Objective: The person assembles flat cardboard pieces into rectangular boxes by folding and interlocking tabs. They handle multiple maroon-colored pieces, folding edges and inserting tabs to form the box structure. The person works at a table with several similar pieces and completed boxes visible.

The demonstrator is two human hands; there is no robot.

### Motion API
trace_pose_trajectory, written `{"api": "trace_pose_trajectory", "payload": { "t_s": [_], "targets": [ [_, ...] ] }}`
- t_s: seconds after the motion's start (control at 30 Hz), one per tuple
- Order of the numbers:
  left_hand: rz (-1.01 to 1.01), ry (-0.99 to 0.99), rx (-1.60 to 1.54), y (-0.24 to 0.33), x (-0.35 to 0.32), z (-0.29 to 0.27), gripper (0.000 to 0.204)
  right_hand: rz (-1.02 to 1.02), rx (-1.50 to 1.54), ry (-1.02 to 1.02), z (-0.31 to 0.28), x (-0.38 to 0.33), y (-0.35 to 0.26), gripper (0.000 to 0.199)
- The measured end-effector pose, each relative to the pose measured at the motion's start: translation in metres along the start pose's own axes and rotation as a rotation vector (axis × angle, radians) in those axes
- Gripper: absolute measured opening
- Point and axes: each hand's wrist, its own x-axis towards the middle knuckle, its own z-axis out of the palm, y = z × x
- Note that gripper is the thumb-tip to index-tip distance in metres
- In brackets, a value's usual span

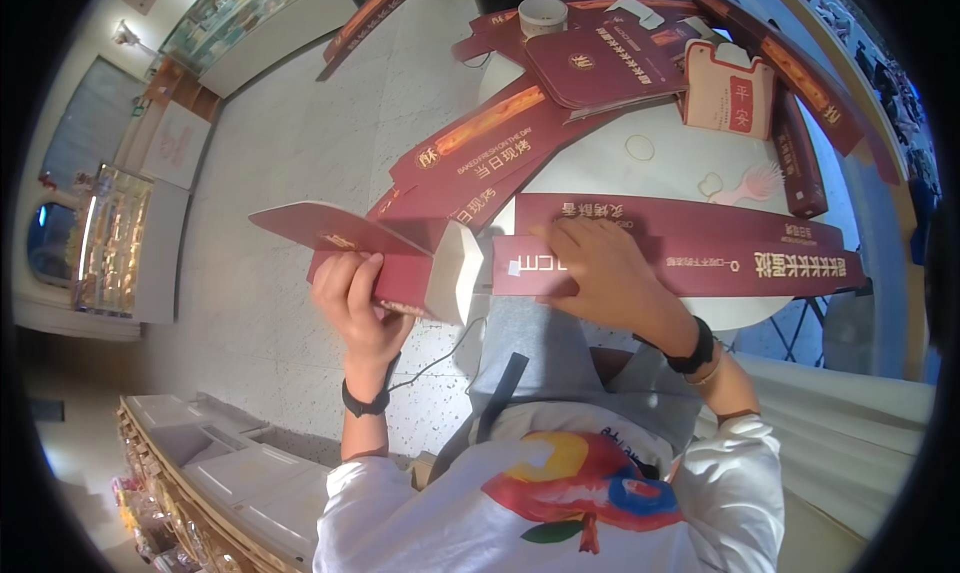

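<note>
I hold a long dark-red cardboard box (690, 268) at the near edge of a round white table (670, 173). My left hand (355, 308) grips the box's open left end, where a lid flap (330, 228) sticks out and the white inside shows. My right hand (600, 268) presses flat on the box's top, fingers spread toward the left end. A second flat dark-red box blank (690, 218) lies just behind it.
More dark-red box blanks (480, 158) are stacked across the table, with a folded lid (600, 63), a white paper cup (542, 15), a cream carrier box (730, 91) and a pink fork (755, 185). White trays (240, 473) sit lower left. Grey floor lies to the left.
</note>
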Motion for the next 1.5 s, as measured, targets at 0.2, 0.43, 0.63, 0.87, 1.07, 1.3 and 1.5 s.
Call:
{"api": "trace_pose_trajectory", "payload": {
  "t_s": [0.2,0.43,0.63,0.87,1.07,1.3,1.5],
  "targets": [
    [0.101,-0.059,0.105,-0.004,0.005,0.018,0.072,-0.077,0.03,0.051,-0.048,-0.013,-0.014,0.065],
    [0.281,-0.056,0.095,0.011,0.006,0.036,0.06,-0.034,0.233,-0.159,-0.068,-0.002,-0.011,0.067],
    [0.269,-0.047,0.076,0.016,0.005,0.036,0.057,-0.051,0.255,-0.115,-0.071,0.001,0.004,0.069],
    [0.209,-0.086,0.005,0.02,0.004,0.033,0.061,-0.099,0.245,-0.151,-0.067,0.004,0.016,0.066],
    [0.207,-0.097,0.049,0.024,0.002,0.026,0.063,-0.094,0.199,-0.147,-0.068,0.006,0.014,0.064],
    [0.232,-0.1,0.11,0.031,0.002,0.023,0.059,-0.136,0.188,-0.105,-0.062,0.006,0.016,0.065],
    [0.24,-0.139,0.22,0.038,-0.001,0.018,0.063,-0.151,0.199,-0.091,-0.059,0.006,0.02,0.066]
  ]
}}
